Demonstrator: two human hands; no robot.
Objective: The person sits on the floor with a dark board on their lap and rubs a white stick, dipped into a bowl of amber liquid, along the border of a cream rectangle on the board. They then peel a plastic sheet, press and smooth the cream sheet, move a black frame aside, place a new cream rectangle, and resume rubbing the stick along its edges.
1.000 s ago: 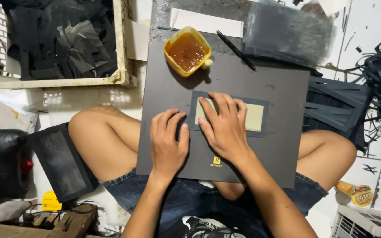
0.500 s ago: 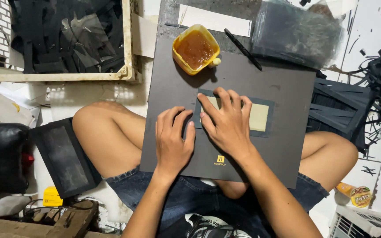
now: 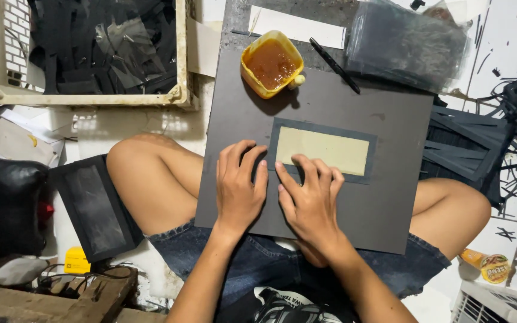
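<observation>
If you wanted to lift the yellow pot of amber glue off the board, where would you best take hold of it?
Probably by the small stub handle on the yellow pot, coming from the pot's right side. The pot stands upright, open and nearly full, so a level grip by the outside wall or handle keeps fingers out of the glue. The black pen lies close by.

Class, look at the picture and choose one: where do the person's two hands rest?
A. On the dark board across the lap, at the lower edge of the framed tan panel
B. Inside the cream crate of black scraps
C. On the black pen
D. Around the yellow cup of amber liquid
A: the left hand and right hand lie flat on the dark board, fingertips at the lower edge of the tan panel.
</observation>
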